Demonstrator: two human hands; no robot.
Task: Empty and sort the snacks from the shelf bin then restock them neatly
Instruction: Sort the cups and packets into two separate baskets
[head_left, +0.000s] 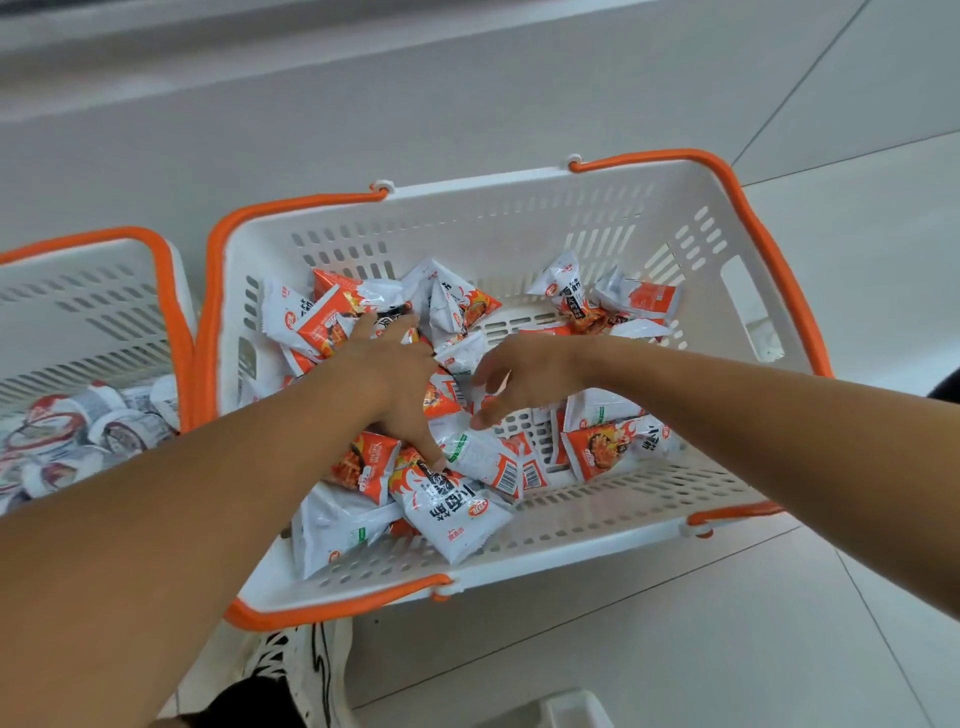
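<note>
Grey tiled floor (675, 649); inside white slotted plastic basket (519, 551), your left hand (395, 374) and right hand (519, 374), fingers apart, touch white-orange snack packets (457, 514).

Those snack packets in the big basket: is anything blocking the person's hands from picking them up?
Nothing visible does. The basket is open on top, and both the left hand and the right hand are already down among the snack packets, fingers spread over the loose pile.

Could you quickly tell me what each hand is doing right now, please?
Left hand: open, fingers spread over the snack packets.
Right hand: open, fingers loosely curled above the packets, holding nothing.
</note>
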